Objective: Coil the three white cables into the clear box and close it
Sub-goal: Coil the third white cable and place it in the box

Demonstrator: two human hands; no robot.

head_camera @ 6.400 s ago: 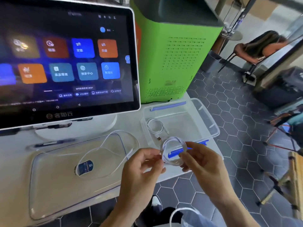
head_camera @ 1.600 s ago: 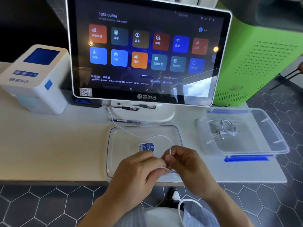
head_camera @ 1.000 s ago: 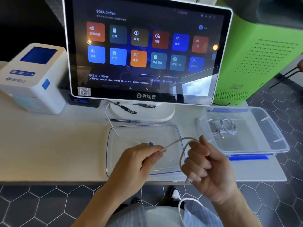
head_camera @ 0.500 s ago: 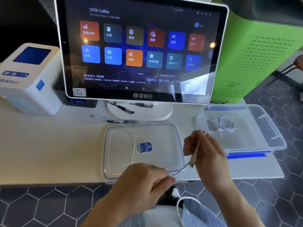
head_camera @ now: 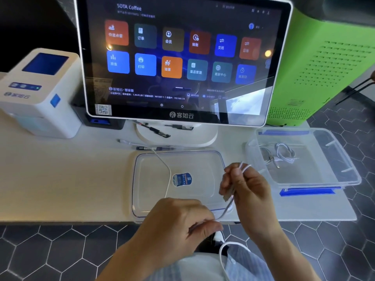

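both hands (head_camera: 178, 222) (head_camera: 246, 187) grip one white cable (head_camera: 167, 171) over the lid (head_camera: 198, 159).

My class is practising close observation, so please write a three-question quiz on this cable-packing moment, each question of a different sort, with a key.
1. True or false: the clear box already holds coiled white cable.
2. Multiple choice: the clear lid lies (A) on the box, (B) flat on the counter left of the box, (C) on the floor.
3. Fill in: both hands grip one white ____ that trails across the lid towards the monitor stand.

Key
1. True.
2. B.
3. cable; the left hand pinches it near the counter edge, the right hand holds a folded bit higher up.
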